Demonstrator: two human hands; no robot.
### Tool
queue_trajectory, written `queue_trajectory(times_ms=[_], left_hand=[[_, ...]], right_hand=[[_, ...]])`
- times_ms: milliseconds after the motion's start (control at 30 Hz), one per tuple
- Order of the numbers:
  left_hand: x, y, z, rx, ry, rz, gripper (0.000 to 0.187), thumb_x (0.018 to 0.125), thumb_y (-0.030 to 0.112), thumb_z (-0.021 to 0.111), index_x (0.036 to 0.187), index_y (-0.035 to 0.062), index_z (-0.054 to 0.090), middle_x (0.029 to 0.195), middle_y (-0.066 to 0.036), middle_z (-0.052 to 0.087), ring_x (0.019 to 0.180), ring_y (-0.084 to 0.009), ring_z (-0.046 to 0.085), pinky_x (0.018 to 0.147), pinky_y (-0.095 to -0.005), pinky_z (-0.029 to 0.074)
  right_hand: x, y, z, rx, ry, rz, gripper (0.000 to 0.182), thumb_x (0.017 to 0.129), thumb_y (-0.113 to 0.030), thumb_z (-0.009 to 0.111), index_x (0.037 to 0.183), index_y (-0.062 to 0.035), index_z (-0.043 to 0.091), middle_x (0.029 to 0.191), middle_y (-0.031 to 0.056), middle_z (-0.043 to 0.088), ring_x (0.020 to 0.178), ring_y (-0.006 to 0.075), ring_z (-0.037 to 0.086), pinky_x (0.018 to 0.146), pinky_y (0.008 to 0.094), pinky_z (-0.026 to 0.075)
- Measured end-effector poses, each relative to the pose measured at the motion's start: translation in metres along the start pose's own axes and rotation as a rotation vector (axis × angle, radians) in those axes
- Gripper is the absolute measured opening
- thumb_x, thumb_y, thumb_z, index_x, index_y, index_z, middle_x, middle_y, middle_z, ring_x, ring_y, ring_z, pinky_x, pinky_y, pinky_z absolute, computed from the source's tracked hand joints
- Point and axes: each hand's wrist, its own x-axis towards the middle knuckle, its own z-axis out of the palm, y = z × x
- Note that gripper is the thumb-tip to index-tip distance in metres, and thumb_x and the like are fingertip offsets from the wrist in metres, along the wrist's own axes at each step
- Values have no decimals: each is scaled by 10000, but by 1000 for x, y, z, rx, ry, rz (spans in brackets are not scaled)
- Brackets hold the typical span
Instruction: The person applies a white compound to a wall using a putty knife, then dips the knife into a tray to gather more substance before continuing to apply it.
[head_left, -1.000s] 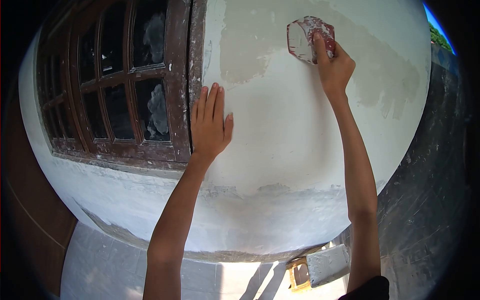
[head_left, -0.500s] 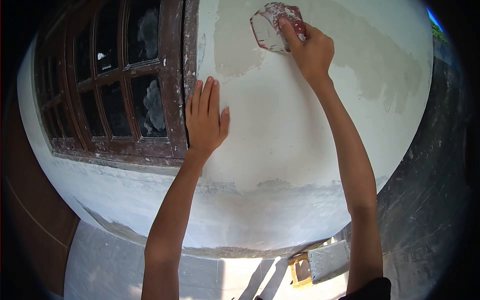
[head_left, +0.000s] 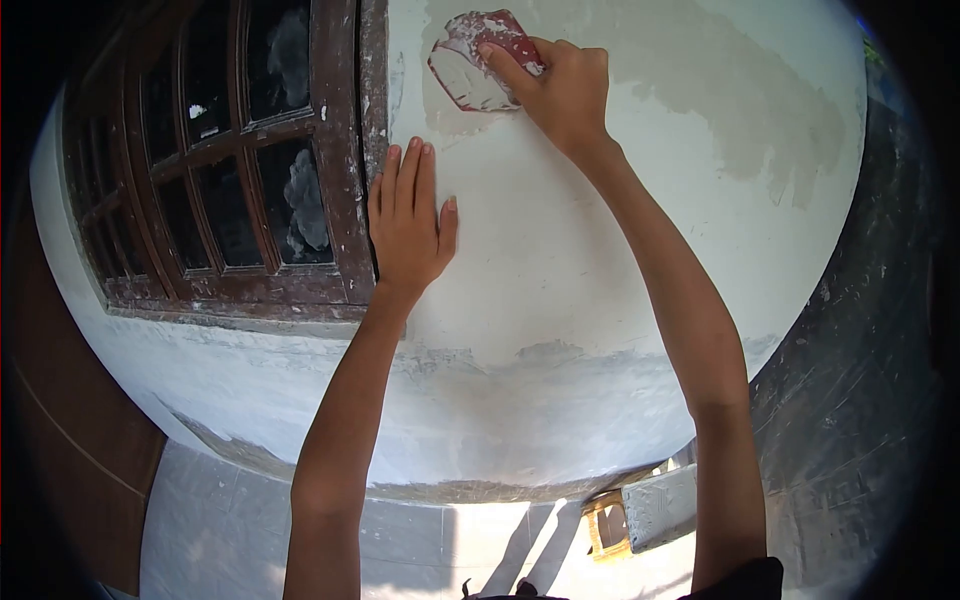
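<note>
My right hand (head_left: 568,95) grips a red putty spreader (head_left: 515,40), thumb on its face, high on the wall. White putty smears the spreader, thickest along its left side. Around it the wall (head_left: 540,240) carries a darker, greyish patch (head_left: 690,60) of putty, with paler wall below. My left hand (head_left: 408,225) lies flat against the wall beside the window frame, fingers stretched upward and thumb apart, holding nothing.
A brown wooden window (head_left: 345,200) with several dark panes is at the left, its frame spotted with white. On the tiled floor (head_left: 400,545), a putty-smeared grey block-like object (head_left: 660,508) stands by a yellowish frame-like object (head_left: 607,527) at lower right.
My right hand has moved left with the putty spreader, across the greyish patch toward the window. My left hand stays flat in nearly the same place.
</note>
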Motion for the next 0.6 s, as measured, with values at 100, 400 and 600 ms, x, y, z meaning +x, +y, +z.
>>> queue_trajectory(times_ms=[100,400,600], left_hand=[[0,-1,1,7,10,-2,614,897,157,541,1473,-24,428,1529,-177,427,1449,-376,338,1157,-479,270],[1,-1,0,6,1,-6,616,909,178,541,1480,-19,420,1532,-174,425,1453,-371,332,1152,-485,271],[-1,-2,0,19,-12,-12,618,913,192,538,1485,-11,419,1535,-164,426,1457,-357,331,1143,-480,270]], right_hand=[[6,33,-32,10,208,136,511,872,-561,685,790,-66,778,488,12,618,432,182,484,774,336,380],[2,6,-45,405,170,353,449,890,-428,745,924,20,758,667,62,690,580,93,577,551,272,458],[29,7,-8,22,13,-20,504,880,-532,684,767,-46,757,502,66,601,487,211,513,779,378,351]])
